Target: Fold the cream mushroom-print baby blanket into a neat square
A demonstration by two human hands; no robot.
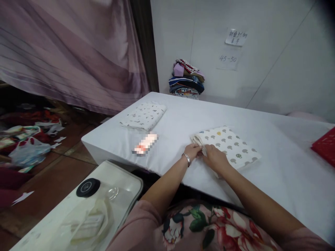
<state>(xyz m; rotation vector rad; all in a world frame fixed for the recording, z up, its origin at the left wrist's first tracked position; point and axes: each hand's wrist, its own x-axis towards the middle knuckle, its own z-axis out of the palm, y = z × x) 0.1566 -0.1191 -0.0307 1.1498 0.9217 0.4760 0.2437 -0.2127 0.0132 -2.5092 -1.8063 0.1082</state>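
Note:
A folded white cloth (pixel 232 144) with grey, yellow and green mushroom-like prints lies on the white-covered table (pixel 183 122). Its layered left edge is pinched by my left hand (pixel 192 152), which wears a silver bracelet (pixel 187 159). Close beside it, my right hand (pixel 215 159) is closed on the same edge near the front corner. Both sets of fingertips almost meet, and parts of them are hidden. Farther left on the table rests another folded white cloth (pixel 145 115) with small dark prints.
A pixelated flat object (pixel 145 143) lies left of my hands. Nearer stands a pale tray-like surface (pixel 115 170) with a round black item (pixel 88 187). Red fabric (pixel 326 148) sits at the right edge. Folded textiles (pixel 186 78) are stacked behind the table; a pink curtain (pixel 78 48) hangs left.

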